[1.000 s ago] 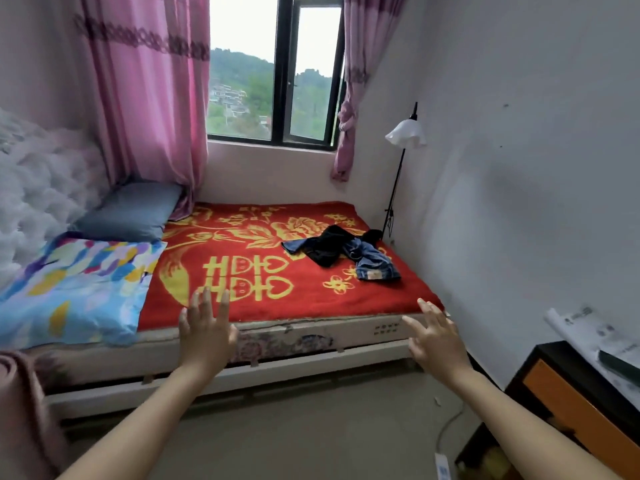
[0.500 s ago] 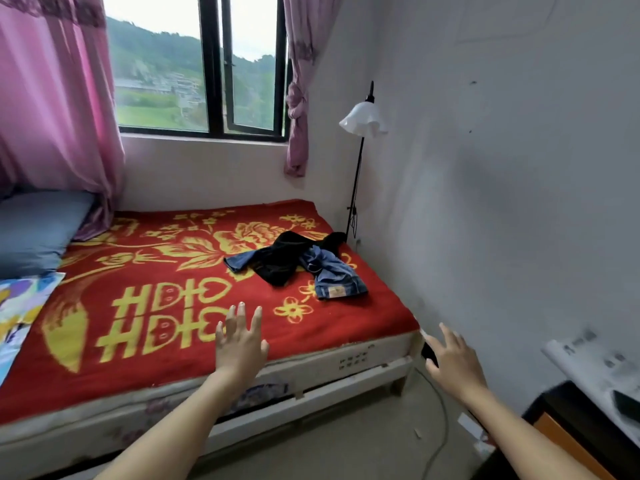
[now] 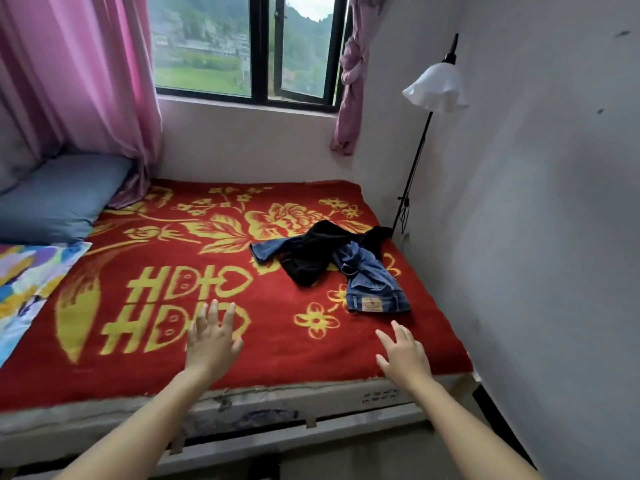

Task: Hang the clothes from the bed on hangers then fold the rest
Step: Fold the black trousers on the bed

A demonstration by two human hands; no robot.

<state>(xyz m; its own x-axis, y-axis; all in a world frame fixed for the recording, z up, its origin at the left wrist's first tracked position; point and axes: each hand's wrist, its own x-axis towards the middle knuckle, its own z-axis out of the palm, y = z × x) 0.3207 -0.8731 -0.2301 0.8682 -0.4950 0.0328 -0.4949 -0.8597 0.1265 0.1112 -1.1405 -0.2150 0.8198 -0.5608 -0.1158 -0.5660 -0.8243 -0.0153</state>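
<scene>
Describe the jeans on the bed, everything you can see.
The jeans are blue denim, crumpled, lying on the red blanket toward the bed's right side. The waistband, with a tan patch, faces the near edge; one leg runs left, emerging from under a black garment draped across them. No hand touches them; the right hand is nearest, open, short of the waistband.
</scene>
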